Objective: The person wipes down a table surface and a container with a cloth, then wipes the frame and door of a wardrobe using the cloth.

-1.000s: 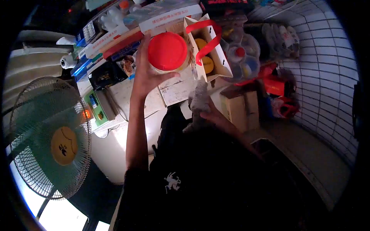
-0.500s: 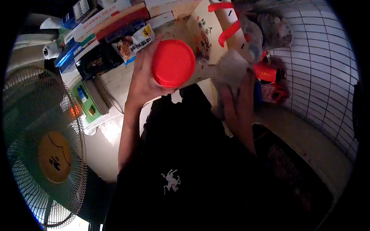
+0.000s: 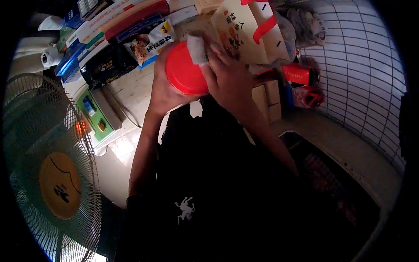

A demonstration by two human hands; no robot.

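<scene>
A jar with a round red lid point(image 3: 182, 72) is held up in front of me, its lid facing the camera. My left hand point(image 3: 163, 94) is wrapped round its left and lower side; the jar's body is mostly hidden under the lid. A greyish-white cloth point(image 3: 197, 49) lies against the right part of the lid. My right hand point(image 3: 229, 76) is closed on this cloth and presses it to the lid, fingers bent over the edge.
Behind the jar are a snack packet point(image 3: 150, 41), a black packet point(image 3: 107, 65) and stacked boxes point(image 3: 135, 19). A cream gift box with red ribbon point(image 3: 242, 32) stands to the right, near a red can point(image 3: 300, 74) and a white wire grid point(image 3: 362, 65). A fan point(image 3: 56, 174) stands at left.
My right hand has brought the cloth leftward from beside the gift box onto the red lid. The jar has shifted slightly left in my left hand.
</scene>
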